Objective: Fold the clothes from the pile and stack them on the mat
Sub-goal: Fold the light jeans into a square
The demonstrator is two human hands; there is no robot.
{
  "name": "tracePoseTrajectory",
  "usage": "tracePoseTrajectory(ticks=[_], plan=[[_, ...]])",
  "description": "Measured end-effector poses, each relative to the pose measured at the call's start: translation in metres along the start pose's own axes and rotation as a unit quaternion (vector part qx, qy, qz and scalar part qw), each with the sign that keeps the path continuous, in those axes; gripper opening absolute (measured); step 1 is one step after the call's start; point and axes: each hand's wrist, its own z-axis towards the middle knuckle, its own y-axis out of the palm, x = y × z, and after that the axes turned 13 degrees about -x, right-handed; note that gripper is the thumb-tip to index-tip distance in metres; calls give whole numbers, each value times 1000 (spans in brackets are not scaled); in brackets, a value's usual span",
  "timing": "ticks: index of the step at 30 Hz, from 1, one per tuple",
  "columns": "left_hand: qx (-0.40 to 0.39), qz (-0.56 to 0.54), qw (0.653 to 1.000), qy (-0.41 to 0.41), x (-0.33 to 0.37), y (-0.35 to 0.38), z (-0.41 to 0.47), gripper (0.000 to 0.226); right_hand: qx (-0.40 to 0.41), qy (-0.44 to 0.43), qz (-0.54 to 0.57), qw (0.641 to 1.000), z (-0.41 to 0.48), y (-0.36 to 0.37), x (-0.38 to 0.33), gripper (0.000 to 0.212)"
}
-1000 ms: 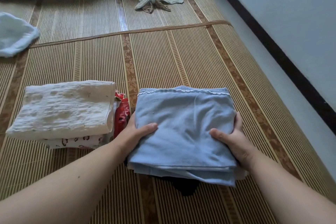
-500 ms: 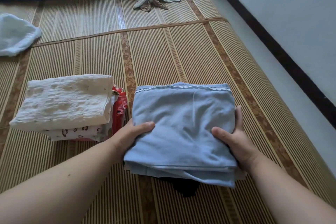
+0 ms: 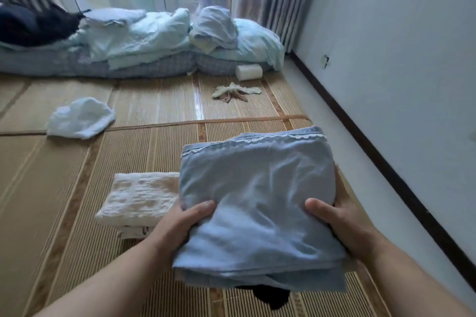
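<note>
The left hand and right hand grip the folded blue stack by its sides, thumbs on top and fingers hidden beneath. It is held over the striped woven mat, which runs to a white wall on the right. The stack partly hides a cream folded pile just left. A loose white cloth and heaped bedding lie beyond.

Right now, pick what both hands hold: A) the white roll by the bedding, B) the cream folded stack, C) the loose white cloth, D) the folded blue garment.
D: the left hand and right hand grip the folded blue garment by its sides, thumbs on top.
</note>
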Motion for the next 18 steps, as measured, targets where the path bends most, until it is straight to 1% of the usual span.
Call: tracePoseTrajectory(ticks=[2, 6, 7, 9, 11, 12, 14, 15, 16, 18], plan=[[36, -5, 999, 21, 22, -10, -35, 84, -28, -3, -2, 1000, 5, 28, -30, 87], [147, -21, 988, 37, 53, -71, -121, 98, -92, -22, -5, 995, 30, 126, -76, 95], [170, -26, 984, 40, 57, -86, -140, 98, -106, -26, -10, 994, 33, 148, -78, 96], [229, -32, 971, 65, 68, -128, -190, 94, -147, -29, -15, 989, 53, 210, -79, 105], [277, -53, 955, 92, 74, -173, -241, 83, -186, -20, -24, 982, 77, 280, -75, 109], [296, -59, 949, 97, 74, -194, -262, 80, -203, -19, -30, 978, 85, 311, -75, 104], [329, -72, 935, 110, 74, -246, -309, 83, -252, -11, -34, 967, 104, 386, -73, 90], [341, -76, 929, 120, 75, -275, -331, 84, -271, -8, -39, 962, 115, 424, -70, 89], [352, -79, 924, 128, 75, -302, -350, 84, -288, -5, -48, 956, 125, 459, -69, 92], [382, -95, 909, 140, 70, -354, -385, 80, -322, 11, -57, 945, 147, 526, -59, 115]])
